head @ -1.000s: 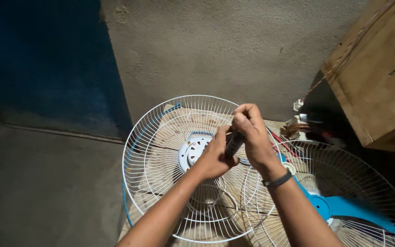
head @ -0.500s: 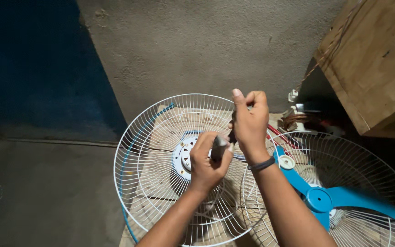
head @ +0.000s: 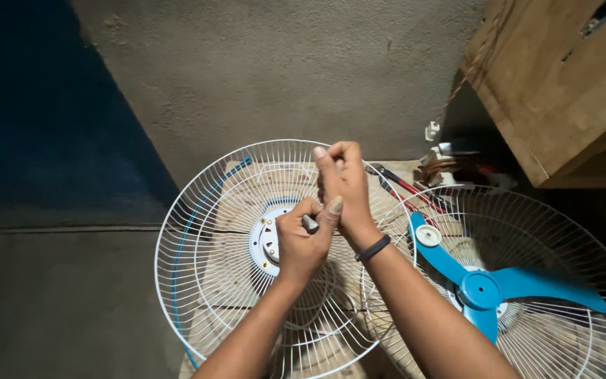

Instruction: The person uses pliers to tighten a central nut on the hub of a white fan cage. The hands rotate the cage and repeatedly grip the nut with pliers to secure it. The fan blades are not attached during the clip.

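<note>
Hands meet right over the middle of the white wire fan guard, so this looks like the fiddly small-part stage of a fan strip-down. The left hand is pinching a small dark grey piece between thumb and forefinger, grip closed tight on it. The right hand is curled just above and touching the left, fingers bunched shut (whether it has its own hold on that same piece or on something else, the person's fingers hide it, so can't tell). The piece sits just above the guard's round white centre hub, not resting on it.

Beside it on the right lies a second guard with the blue three-blade propeller inside, and red-handled tools lie behind on the table. A wooden box is up in the corner.

Judging by the pose, the person is twisting or working something loose between both hands. The next move probably needs a steady pinch and a small turn, since a bit that small could easily drop through the wires.
</note>
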